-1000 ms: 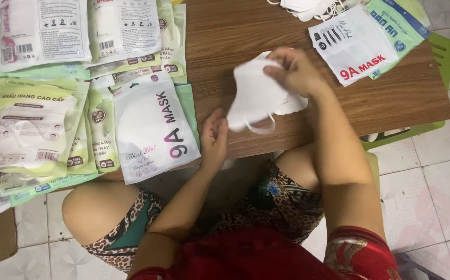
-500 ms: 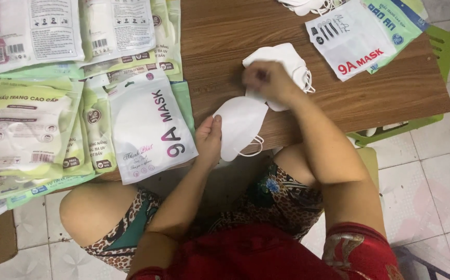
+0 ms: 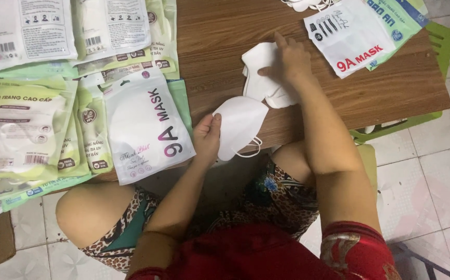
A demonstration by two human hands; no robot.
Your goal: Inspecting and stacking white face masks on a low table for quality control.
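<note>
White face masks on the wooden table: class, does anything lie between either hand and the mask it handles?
Nothing visible does. The left hand grips the folded white mask at the table edge directly; the right hand rests straight on the stack of white masks.

The left hand (image 3: 207, 136) pinches a folded white mask (image 3: 239, 124) at the wooden table's (image 3: 220, 31) near edge. The right hand (image 3: 289, 61) presses on a small stack of white masks (image 3: 258, 72), with printed mask packets (image 3: 142, 124) lying to the left.
</note>
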